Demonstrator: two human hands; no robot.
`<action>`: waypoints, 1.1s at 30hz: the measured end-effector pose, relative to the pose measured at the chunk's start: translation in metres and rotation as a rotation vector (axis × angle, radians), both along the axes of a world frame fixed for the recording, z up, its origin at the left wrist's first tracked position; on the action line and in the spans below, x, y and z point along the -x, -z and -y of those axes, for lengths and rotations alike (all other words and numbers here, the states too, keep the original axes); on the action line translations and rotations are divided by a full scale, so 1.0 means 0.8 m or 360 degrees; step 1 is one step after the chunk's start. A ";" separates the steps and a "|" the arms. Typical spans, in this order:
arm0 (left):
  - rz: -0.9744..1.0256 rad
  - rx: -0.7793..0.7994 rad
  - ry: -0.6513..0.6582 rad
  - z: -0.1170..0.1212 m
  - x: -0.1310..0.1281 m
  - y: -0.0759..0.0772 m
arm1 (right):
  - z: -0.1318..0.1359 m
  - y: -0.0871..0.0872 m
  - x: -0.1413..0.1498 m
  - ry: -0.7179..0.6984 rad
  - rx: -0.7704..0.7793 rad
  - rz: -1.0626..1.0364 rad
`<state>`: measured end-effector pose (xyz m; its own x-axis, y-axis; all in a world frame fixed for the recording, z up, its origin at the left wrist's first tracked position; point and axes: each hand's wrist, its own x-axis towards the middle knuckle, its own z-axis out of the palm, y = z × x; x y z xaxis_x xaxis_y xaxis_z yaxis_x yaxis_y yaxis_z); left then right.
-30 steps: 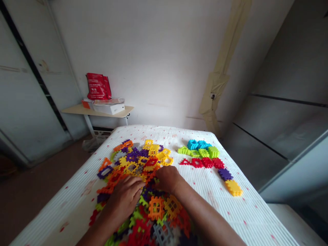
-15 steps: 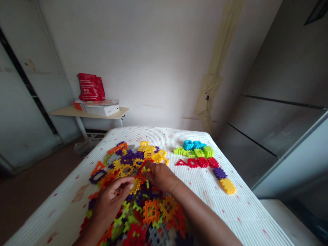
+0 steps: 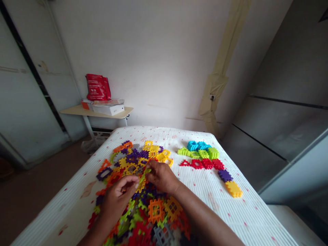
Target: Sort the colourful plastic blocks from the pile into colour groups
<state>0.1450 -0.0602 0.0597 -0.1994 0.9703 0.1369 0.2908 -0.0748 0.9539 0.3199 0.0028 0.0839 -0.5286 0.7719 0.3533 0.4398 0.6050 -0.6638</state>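
Note:
Over the heap of interlocking plastic building pieces (image 3: 156, 211), my right hand (image 3: 164, 177) pinches a small lime-green building piece (image 3: 142, 177). My left hand (image 3: 120, 194) is just left of it, thumb and fingertips closed on the near end of that same piece. The piece is partly hidden by the fingers, so its full shape does not show. Right below the fingertips lies a yellow notched piece (image 3: 140, 186). An orange window-shaped piece (image 3: 156, 210) and a grey lattice piece (image 3: 163, 235) rest nearer to me in the heap.
Sorted at the right are blue pieces (image 3: 197, 146), lime-green pieces (image 3: 213, 152), red pieces (image 3: 207, 164), a purple stack (image 3: 225, 175) and a yellow stack (image 3: 233, 189). A side table (image 3: 74, 110) by the wall bears a red bag (image 3: 96, 87) and boxes.
My left fingertips have come up to the green piece, which has tilted between the hands. The view has turned slightly left, shifting everything rightward.

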 end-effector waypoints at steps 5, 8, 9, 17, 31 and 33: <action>-0.0316 -0.0108 -0.0087 -0.004 0.007 0.014 | -0.007 0.004 -0.002 -0.0023 0.0175 -0.0365; -0.0303 -0.0097 -0.0075 -0.004 0.008 0.016 | -0.010 0.010 -0.001 -0.0108 0.0338 -0.0530; -0.0293 -0.0093 -0.0070 -0.005 0.008 0.017 | -0.011 0.012 0.000 -0.0132 0.0389 -0.0583; -0.0325 -0.0154 -0.0160 -0.006 0.009 0.014 | -0.018 0.021 0.005 -0.0223 0.0798 -0.0917; -0.0591 -0.0396 -0.0209 0.002 0.011 0.004 | -0.007 0.008 0.006 -0.0096 0.0958 -0.0810; -0.0526 -0.0368 -0.0205 0.001 0.013 0.008 | -0.006 0.006 0.004 -0.0071 0.0866 -0.0708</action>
